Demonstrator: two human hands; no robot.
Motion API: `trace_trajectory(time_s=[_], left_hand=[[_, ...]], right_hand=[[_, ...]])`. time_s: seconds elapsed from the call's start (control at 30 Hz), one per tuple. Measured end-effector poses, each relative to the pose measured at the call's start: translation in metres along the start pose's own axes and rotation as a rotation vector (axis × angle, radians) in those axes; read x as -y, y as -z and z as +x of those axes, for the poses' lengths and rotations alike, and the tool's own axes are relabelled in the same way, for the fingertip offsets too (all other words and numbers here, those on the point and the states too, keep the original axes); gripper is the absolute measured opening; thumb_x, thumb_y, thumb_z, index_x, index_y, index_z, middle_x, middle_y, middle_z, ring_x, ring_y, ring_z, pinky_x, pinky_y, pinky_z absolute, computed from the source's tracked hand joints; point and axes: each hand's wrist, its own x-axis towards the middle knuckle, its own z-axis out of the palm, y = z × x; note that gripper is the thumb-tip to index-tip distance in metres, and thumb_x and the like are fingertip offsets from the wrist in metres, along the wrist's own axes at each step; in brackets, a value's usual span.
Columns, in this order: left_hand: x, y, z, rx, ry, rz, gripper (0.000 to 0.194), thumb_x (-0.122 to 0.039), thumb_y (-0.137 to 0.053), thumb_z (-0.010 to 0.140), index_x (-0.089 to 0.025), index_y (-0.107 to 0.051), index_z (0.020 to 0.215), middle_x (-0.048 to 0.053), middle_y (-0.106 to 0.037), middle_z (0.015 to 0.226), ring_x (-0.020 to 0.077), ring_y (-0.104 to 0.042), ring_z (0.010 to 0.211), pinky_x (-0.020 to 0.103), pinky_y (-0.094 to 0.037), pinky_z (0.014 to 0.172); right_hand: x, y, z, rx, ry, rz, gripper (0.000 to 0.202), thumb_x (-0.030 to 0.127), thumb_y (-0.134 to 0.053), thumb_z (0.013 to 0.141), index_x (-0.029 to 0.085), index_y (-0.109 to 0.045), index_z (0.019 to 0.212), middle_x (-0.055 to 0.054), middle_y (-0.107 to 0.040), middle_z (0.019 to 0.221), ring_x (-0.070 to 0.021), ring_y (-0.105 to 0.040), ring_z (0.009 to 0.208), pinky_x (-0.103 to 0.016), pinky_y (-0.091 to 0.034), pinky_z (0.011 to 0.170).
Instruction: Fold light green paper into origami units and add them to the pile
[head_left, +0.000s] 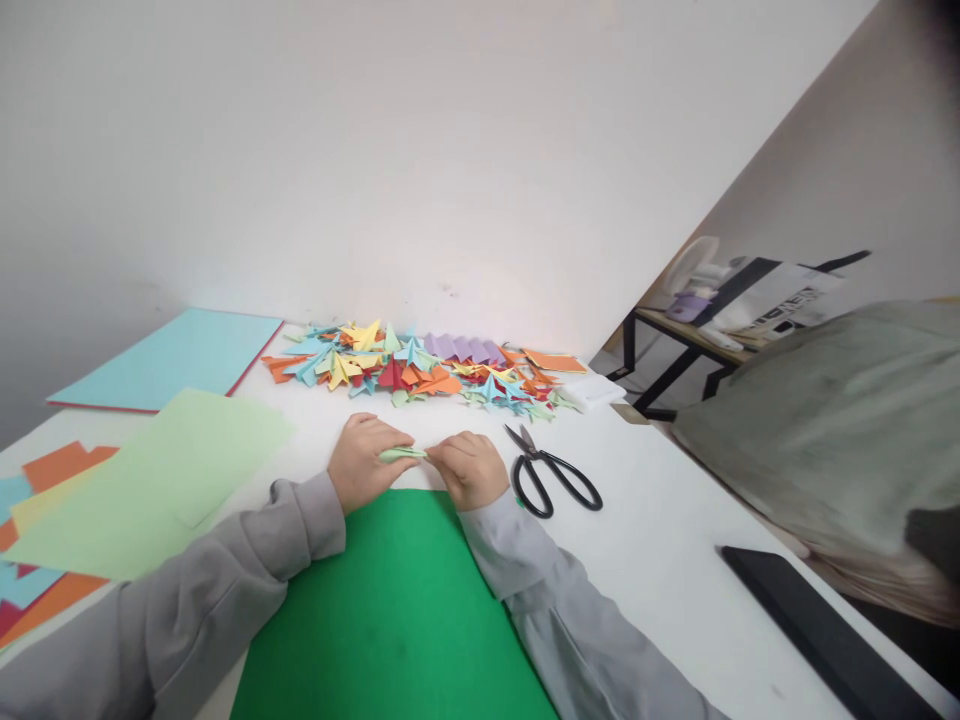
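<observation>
A small folded piece of light green paper [402,454] is pinched between my two hands, over the far edge of a green sheet [397,610]. My left hand [370,460] closes on its left part, thumb below and fingers above. At its right tip, the fingers of my right hand [471,468] are pressed together on the paper. Behind the hands lies a pile of folded paper shapes [420,380] in several colours. Black-handled scissors [541,468] rest on the white table just right of my right hand, blades slightly apart.
Light green paper [172,470] covers part of some coloured paper pieces [64,465] at left. Further back is a blue sheet [172,355] by the wall. A white block [596,392] sits right of the pile. A black flat object [810,630] lies along the right edge.
</observation>
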Motion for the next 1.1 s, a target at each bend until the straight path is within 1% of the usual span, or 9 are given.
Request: trace_trajectory(time_s=[0.07, 0.2, 0.3, 0.37, 0.47, 0.57, 0.8, 0.93, 1.1], left_hand=[[0.002, 0.001, 0.001, -0.014, 0.026, -0.028, 0.017, -0.036, -0.060, 0.068, -0.021, -0.064, 0.075, 0.001, -0.067, 0.072, 0.0135, -0.058, 0.072, 0.032, -0.037, 0.074], [0.003, 0.003, 0.002, 0.022, 0.011, -0.029, 0.013, -0.033, -0.057, 0.071, -0.022, -0.065, 0.071, 0.001, -0.066, 0.068, 0.0137, -0.057, 0.070, 0.032, -0.037, 0.072], [0.003, 0.002, 0.002, 0.032, -0.009, -0.016, 0.014, -0.032, -0.056, 0.072, -0.021, -0.065, 0.071, 0.000, -0.065, 0.065, 0.0131, -0.057, 0.068, 0.031, -0.036, 0.071], [0.003, 0.001, 0.001, 0.062, -0.031, -0.020, 0.014, -0.032, -0.055, 0.073, -0.021, -0.065, 0.073, 0.000, -0.065, 0.065, 0.0128, -0.057, 0.067, 0.031, -0.036, 0.072], [0.003, 0.001, 0.001, 0.115, -0.053, -0.048, 0.015, -0.030, -0.053, 0.075, -0.022, -0.065, 0.075, -0.001, -0.065, 0.064, 0.0121, -0.056, 0.066, 0.031, -0.035, 0.073], [0.003, 0.001, 0.002, 0.122, -0.037, -0.094, 0.016, -0.031, -0.053, 0.075, -0.021, -0.065, 0.074, 0.000, -0.065, 0.063, 0.0114, -0.056, 0.064, 0.030, -0.036, 0.073], [0.001, 0.001, 0.003, 0.135, -0.050, -0.139, 0.016, -0.030, -0.052, 0.076, -0.019, -0.064, 0.077, 0.000, -0.065, 0.065, 0.0116, -0.055, 0.065, 0.029, -0.036, 0.072], [0.001, 0.001, 0.002, 0.200, -0.067, -0.144, 0.016, -0.027, -0.049, 0.078, -0.019, -0.063, 0.079, -0.001, -0.065, 0.068, 0.0109, -0.055, 0.067, 0.030, -0.033, 0.077], [0.001, 0.002, 0.002, 0.299, -0.069, -0.136, 0.020, -0.029, -0.044, 0.081, -0.020, -0.062, 0.080, -0.001, -0.065, 0.072, 0.0111, -0.055, 0.072, 0.031, -0.028, 0.083]], right_hand=[[-0.004, -0.003, -0.002, 0.008, -0.028, 0.013, 0.014, 0.019, -0.047, 0.079, 0.019, -0.061, 0.078, -0.002, -0.061, 0.066, -0.0146, -0.048, 0.065, -0.028, -0.030, 0.058], [-0.006, -0.003, -0.003, 0.021, -0.070, 0.050, 0.015, 0.023, -0.047, 0.080, 0.019, -0.061, 0.078, -0.003, -0.061, 0.067, -0.0154, -0.050, 0.066, -0.028, -0.034, 0.059], [-0.001, -0.001, -0.002, 0.015, -0.102, 0.093, 0.018, 0.025, -0.047, 0.079, 0.017, -0.059, 0.090, -0.007, -0.062, 0.081, -0.0185, -0.052, 0.076, -0.031, -0.037, 0.064], [0.001, -0.001, -0.001, 0.015, -0.080, 0.125, 0.023, 0.025, -0.047, 0.079, 0.016, -0.056, 0.098, -0.009, -0.060, 0.090, -0.0198, -0.051, 0.082, -0.033, -0.039, 0.067], [0.001, -0.004, 0.000, 0.028, -0.021, 0.169, 0.020, 0.023, -0.044, 0.081, 0.017, -0.057, 0.094, -0.007, -0.062, 0.082, -0.0182, -0.052, 0.076, -0.032, -0.040, 0.064], [-0.001, -0.008, -0.001, 0.038, -0.012, 0.190, 0.019, 0.022, -0.042, 0.082, 0.016, -0.059, 0.089, -0.007, -0.061, 0.074, -0.0172, -0.052, 0.070, -0.030, -0.040, 0.060], [0.006, -0.002, 0.001, 0.130, -0.023, 0.149, 0.024, 0.021, -0.038, 0.081, 0.013, -0.056, 0.095, -0.009, -0.059, 0.076, -0.0184, -0.049, 0.071, -0.031, -0.038, 0.062], [0.010, 0.002, 0.002, 0.203, -0.008, 0.057, 0.024, 0.026, -0.043, 0.078, 0.012, -0.056, 0.093, -0.009, -0.059, 0.076, -0.0193, -0.049, 0.071, -0.031, -0.035, 0.062], [0.006, -0.005, 0.000, 0.199, 0.032, -0.039, 0.021, 0.027, -0.042, 0.082, 0.015, -0.058, 0.080, -0.005, -0.061, 0.069, -0.0162, -0.050, 0.066, -0.028, -0.031, 0.061]])
